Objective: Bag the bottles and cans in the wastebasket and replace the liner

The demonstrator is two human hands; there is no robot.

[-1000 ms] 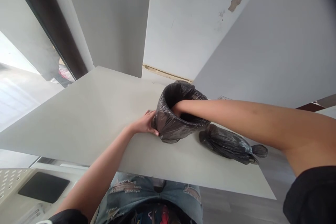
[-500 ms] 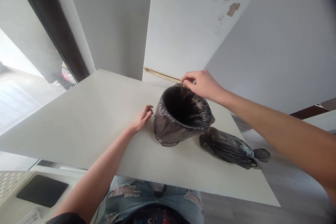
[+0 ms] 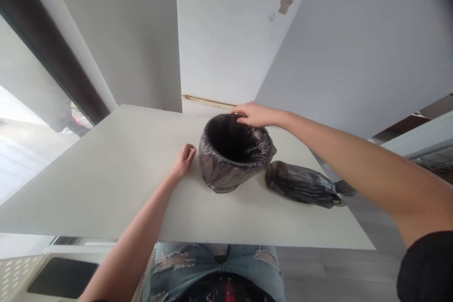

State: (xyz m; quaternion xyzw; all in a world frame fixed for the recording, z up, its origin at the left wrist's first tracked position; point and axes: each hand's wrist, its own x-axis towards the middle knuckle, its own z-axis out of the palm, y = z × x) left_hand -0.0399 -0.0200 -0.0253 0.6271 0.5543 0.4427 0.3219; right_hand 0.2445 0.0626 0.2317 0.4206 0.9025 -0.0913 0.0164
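Observation:
A trash bin (image 3: 230,170) lined with a dark, thin garbage bag stands upright on the pale table, its mouth tilted toward me. The bag is folded over the rim and hangs loosely around the outside. My right hand (image 3: 252,114) grips the far rim, thumb inside against the bag and the other fingers over the outer edge, partly hidden. Just left of the bin, my left hand (image 3: 184,156) rests by the tabletop with its fingers curled in, apart from the bin and holding nothing I can see. The bin's bottom is covered by the bag.
A knotted black plastic bag (image 3: 304,185) lies on the table (image 3: 106,179) to the right of the bin, its tied end near the right edge. Behind the table stands a white fridge (image 3: 226,33). A dark flat pad (image 3: 63,277) sits on a perforated surface at lower left.
My right hand has lowered and closed over the far rim. The fingers of my left hand have curled in beside the bin. The view has shifted somewhat.

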